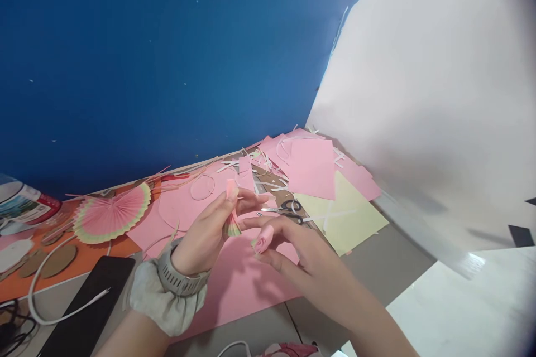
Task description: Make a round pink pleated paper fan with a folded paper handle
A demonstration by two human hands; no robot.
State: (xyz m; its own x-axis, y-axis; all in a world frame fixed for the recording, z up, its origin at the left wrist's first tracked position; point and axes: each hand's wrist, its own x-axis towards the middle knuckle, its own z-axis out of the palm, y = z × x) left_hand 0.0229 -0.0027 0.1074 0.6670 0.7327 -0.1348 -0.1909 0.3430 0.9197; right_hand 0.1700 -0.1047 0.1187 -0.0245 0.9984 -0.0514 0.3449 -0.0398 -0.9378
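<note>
My left hand [218, 215] is closed on a narrow accordion-folded strip of pink and yellow-green paper [233, 227], its folds fanning out at the lower end. Close to its right, my right hand [293, 248] pinches a small rolled pink paper piece [263, 240] that looks like a rosette. Both hands are held above a large pink sheet [247, 290]. Just beyond them lies a pair of black-handled scissors [288, 209], partly hidden by the fingers.
A pleated pink and yellow paper fan [113, 212] lies at left, near a tub [29, 201]. A black phone [87, 307] and a white cable [36, 295] are at the front left. Pink sheets [312, 167], a yellow sheet [355, 212] and paper scraps lie behind the hands, before a blue wall [167, 56].
</note>
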